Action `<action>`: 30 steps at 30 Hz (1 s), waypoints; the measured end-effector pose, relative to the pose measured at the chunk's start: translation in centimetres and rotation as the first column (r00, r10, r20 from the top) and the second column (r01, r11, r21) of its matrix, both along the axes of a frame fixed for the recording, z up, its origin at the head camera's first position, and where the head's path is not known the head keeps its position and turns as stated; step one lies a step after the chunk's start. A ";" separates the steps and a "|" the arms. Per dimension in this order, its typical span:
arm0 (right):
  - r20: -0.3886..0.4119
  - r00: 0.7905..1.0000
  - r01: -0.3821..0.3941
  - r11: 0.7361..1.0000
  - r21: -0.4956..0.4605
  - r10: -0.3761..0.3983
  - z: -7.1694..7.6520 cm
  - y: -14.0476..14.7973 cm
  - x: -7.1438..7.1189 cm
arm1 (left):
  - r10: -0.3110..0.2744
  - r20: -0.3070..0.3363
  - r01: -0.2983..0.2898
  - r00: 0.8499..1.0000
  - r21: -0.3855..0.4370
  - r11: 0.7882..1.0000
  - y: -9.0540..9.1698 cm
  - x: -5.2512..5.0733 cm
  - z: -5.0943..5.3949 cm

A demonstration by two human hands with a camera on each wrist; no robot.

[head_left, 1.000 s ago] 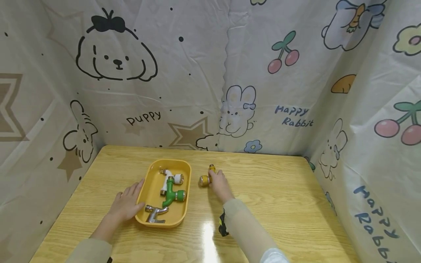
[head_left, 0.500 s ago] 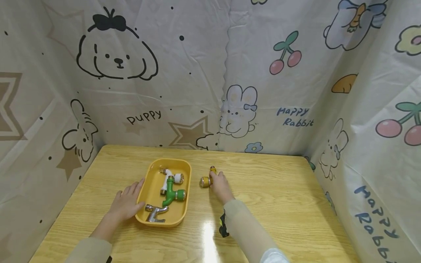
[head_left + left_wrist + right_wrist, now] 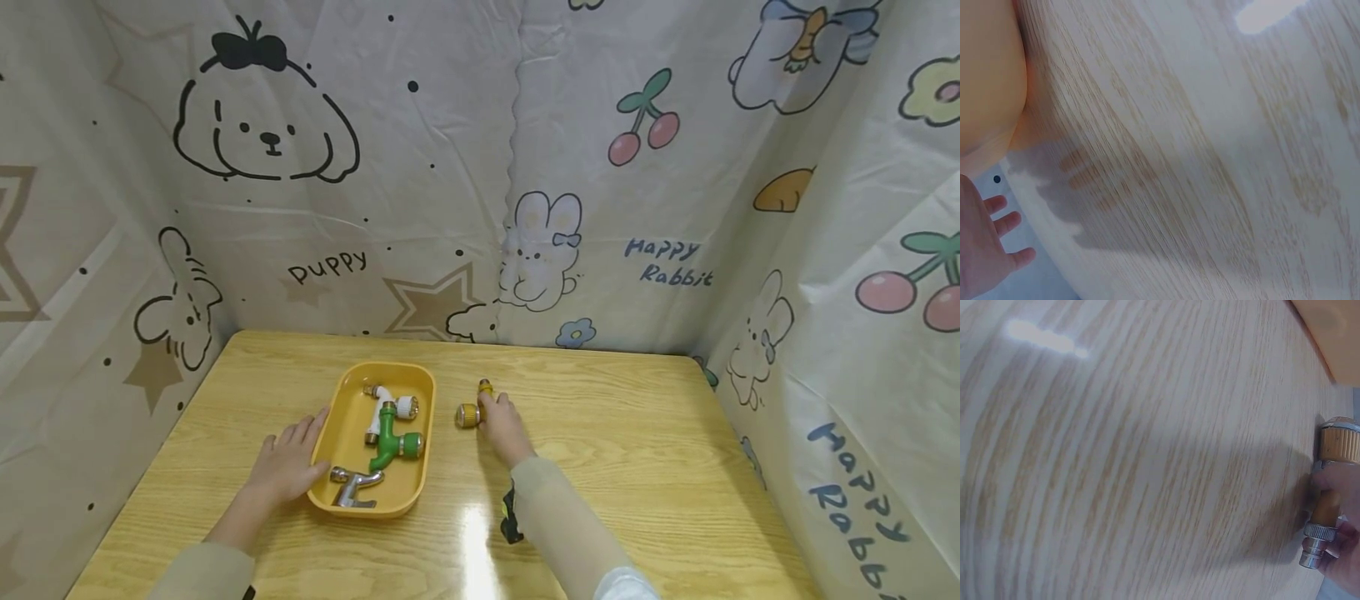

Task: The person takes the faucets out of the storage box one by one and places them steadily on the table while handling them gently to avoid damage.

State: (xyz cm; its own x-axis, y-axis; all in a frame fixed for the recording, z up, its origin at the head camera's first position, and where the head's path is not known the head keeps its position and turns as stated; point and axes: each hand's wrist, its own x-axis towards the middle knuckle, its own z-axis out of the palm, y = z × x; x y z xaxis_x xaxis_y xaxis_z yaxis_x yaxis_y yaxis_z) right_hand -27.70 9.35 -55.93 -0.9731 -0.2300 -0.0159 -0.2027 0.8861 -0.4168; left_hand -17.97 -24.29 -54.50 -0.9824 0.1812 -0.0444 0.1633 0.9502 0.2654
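A yellow faucet (image 3: 469,415) with a ribbed knob lies on the table right of the tray; my right hand (image 3: 507,428) grips its body. In the right wrist view the fingers of my right hand (image 3: 1342,525) curl round the faucet (image 3: 1329,509), its metal end sticking out below. My left hand (image 3: 288,462) rests with spread, relaxed fingers against the left rim of the yellow tray (image 3: 430,400). At the lower left of the left wrist view my left hand (image 3: 984,247) shows beside the tray's wall (image 3: 991,75).
Inside the tray lie a white faucet (image 3: 377,423), a green faucet (image 3: 387,440) and a chrome faucet (image 3: 357,483). The wooden table (image 3: 615,467) reaches back to a printed curtain (image 3: 435,208), which also hangs at both sides.
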 end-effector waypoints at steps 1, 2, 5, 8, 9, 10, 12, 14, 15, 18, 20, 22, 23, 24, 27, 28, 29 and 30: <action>-0.004 1.000 -0.003 1.000 0.001 0.003 0.0 0.0 0.0 | 0.000 -0.001 0.000 1.000 0.000 1.000 0.0 0.0 0.0; -0.008 1.000 -0.005 1.000 0.000 0.005 -0.1 0.0 0.0 | 0.000 -0.003 0.000 1.000 0.003 1.000 0.0 0.1 0.1; -0.008 1.000 -0.001 1.000 0.008 0.001 -0.2 0.1 0.0 | 0.004 -0.008 -0.004 1.000 0.010 1.000 0.0 0.2 0.2; -0.008 1.000 0.004 1.000 0.024 -0.003 -0.3 0.1 0.0 | 0.011 -0.005 -0.011 1.000 0.010 1.000 0.1 0.2 0.2; -0.012 1.000 0.004 1.000 0.030 -0.003 -0.3 0.1 0.0 | 0.011 -0.007 -0.011 1.000 0.011 1.000 0.1 0.3 0.2; -0.014 1.000 0.005 0.999 0.035 -0.004 -0.4 0.1 0.1 | 0.011 -0.003 -0.011 1.000 0.009 1.000 0.2 0.3 0.2; -0.016 1.000 0.006 0.999 0.046 -0.005 -0.4 0.0 0.1 | 0.010 -0.004 -0.010 1.000 0.006 1.000 0.2 0.2 0.3; -0.021 1.000 0.005 0.999 0.049 -0.004 -0.4 0.0 0.1 | 0.008 0.002 -0.008 1.000 0.009 1.000 0.2 0.2 0.4; -0.022 1.000 0.005 0.999 0.051 -0.004 -0.4 0.0 0.1 | 0.008 0.003 -0.008 1.000 0.008 1.000 0.2 0.2 0.4; -0.020 1.000 0.008 0.998 0.057 -0.007 -0.4 0.0 0.1 | 0.009 0.012 -0.009 1.000 0.004 1.000 0.2 0.1 0.4; -0.024 1.000 0.008 0.998 0.062 -0.006 -0.5 0.0 0.1 | 0.009 0.013 -0.009 1.000 0.002 1.000 0.1 0.1 0.3; -0.024 1.000 0.011 0.997 0.071 -0.009 -0.5 0.0 0.1 | 0.009 0.009 -0.009 1.000 0.001 1.000 0.1 0.0 0.3; -0.025 1.000 0.012 0.997 0.077 -0.010 -0.4 0.0 0.1 | 0.010 0.007 -0.010 1.000 0.000 1.000 0.1 0.0 0.2; -0.026 1.000 0.012 0.997 0.082 -0.010 -0.4 0.0 0.1 | 0.010 0.007 -0.010 1.000 0.000 1.000 0.1 0.0 0.2; -0.018 1.000 0.014 0.995 0.102 -0.013 -0.3 0.0 0.1 | 0.011 0.005 -0.011 1.000 -0.002 1.000 0.1 0.0 0.1; -0.012 1.000 0.014 0.994 0.110 -0.012 -0.2 0.0 0.1 | 0.011 0.006 -0.011 1.000 -0.003 1.000 0.1 0.0 0.1; -0.004 1.000 0.013 0.993 0.114 -0.012 -0.2 -0.1 0.1 | 0.011 0.005 -0.011 1.000 -0.005 1.000 0.0 0.0 0.0; 0.001 1.000 0.010 0.993 0.118 -0.010 -0.1 0.0 0.1 | 0.011 0.006 -0.011 1.000 -0.006 1.000 0.0 0.0 0.0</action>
State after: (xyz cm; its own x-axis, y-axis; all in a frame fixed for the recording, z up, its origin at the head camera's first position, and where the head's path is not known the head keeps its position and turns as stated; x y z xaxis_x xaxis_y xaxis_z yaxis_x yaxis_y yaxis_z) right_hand -27.58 9.30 -56.03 -0.9752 -0.2168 -0.0440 -0.1930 0.9309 -0.3100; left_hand -17.94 -24.25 -54.48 -0.9841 0.1701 -0.0513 0.1512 0.9535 0.2606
